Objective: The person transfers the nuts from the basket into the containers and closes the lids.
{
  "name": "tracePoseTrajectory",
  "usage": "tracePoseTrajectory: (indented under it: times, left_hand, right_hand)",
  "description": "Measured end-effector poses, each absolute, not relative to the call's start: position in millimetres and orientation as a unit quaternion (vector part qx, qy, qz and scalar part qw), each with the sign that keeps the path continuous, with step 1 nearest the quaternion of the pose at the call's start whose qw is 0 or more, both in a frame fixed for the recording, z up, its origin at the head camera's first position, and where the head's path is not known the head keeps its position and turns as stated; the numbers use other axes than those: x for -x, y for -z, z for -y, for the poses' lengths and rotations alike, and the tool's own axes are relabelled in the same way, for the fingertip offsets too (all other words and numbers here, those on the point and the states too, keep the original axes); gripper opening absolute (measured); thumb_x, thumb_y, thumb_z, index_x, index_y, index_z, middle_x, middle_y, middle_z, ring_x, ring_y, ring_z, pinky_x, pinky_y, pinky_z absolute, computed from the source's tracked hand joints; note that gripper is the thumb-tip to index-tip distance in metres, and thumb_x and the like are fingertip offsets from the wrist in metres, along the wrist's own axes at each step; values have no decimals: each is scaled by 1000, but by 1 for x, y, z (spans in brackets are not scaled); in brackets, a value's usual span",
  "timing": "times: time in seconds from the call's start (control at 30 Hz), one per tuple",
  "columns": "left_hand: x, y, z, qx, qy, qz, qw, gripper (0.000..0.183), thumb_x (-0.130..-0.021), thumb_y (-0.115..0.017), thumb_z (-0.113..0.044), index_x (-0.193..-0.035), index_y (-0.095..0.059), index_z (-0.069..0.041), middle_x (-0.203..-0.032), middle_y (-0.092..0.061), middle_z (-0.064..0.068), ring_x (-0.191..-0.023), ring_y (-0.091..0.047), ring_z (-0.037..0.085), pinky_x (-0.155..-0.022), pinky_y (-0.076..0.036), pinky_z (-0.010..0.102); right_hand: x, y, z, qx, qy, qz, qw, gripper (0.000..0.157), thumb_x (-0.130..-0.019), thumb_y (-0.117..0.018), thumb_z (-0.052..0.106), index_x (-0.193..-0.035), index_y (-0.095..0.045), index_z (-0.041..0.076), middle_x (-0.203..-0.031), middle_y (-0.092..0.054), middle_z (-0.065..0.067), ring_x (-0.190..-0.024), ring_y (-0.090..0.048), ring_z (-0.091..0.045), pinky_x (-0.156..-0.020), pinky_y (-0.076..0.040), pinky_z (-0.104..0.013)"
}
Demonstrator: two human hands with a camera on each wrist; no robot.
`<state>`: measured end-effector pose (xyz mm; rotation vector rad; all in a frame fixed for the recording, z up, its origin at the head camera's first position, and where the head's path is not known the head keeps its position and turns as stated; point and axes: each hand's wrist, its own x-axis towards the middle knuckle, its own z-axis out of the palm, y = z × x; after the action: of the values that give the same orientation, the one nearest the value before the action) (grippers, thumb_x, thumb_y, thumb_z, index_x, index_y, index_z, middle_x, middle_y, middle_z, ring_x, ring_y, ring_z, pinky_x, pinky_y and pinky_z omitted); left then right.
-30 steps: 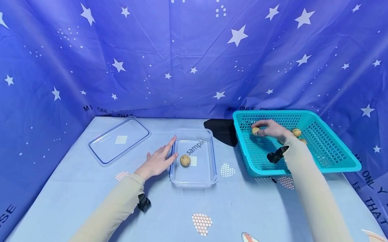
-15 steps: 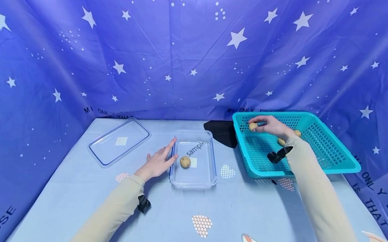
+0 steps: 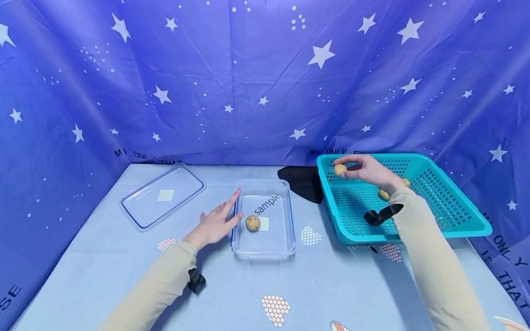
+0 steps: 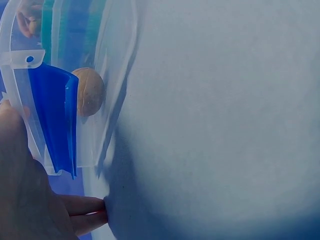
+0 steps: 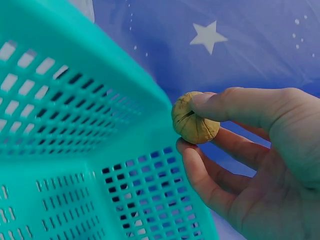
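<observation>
Right hand [image 3: 370,171] pinches one round tan walnut [image 5: 196,129], crack thumbward (long axis unclear); two walnuts [image 3: 384,194] right of grip, another [image 3: 252,223] left.

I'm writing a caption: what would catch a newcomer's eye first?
Probably the starry blue backdrop, then the turquoise basket on the right. At its far left corner, the right hand pinches a walnut. Mid-picture, another walnut sits in a clear box, beside the left hand.
</observation>
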<state>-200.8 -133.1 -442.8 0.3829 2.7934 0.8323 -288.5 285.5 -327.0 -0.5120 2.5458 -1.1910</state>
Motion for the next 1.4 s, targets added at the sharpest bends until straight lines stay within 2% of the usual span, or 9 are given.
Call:
tracePoseTrajectory:
  times: [0.17,0.37,0.63,0.93,1.4]
  left_hand:
    - [201,442,134,-130,-279,-946,101,69,-99,-29,-61,-154,4,-39,-156,-25,9,-140,-24,40,-103,0,74]
    - [203,443,134,-128,-281,-945,105,66,-100,-32,-56,-154,4,-39,-156,-24,9,-140,-23,40,-103,2,74]
    - [203,445,133,-127,-283,-945,106,66,-101,-31,-56,-154,5,-41,-156,-24,10,-141,-23,40,-103,2,73]
    - [201,447,133,-125,-285,-944,109,65,-101,-32,-54,-154,4,-42,-155,-25,13,-141,-23,40,-103,2,73]
    - [202,445,134,-123,-289,-943,109,66,-100,-31,-58,-153,4,-43,-156,-24,10,-141,-22,39,-104,4,72]
  right_hand:
    - [286,325,-276,177,418,-879,144,41,-96,-60,8,-135,-52,-2,-137,-45,-20,-114,-55,-36,-92,-48,-47]
    - [285,325,-261,201,424,-872,141,41,-94,-62,8,-134,-54,-1,-138,-47,-19,-110,-57,-36,-95,-44,-55]
    - [283,330,-239,221,443,-857,145,36,-93,-63,6,-130,-59,4,-136,-50,-16,-106,-58,-33,-92,-46,-54]
    - [277,338,-214,260,440,-847,143,36,-92,-64,4,-127,-61,6,-130,-55,-13,-102,-60,-28,-84,-51,-38]
    - [274,348,-182,292,449,-829,163,35,-91,-64,2,-125,-62,4,-118,-63,-13,-101,-61,-27,-84,-51,-35]
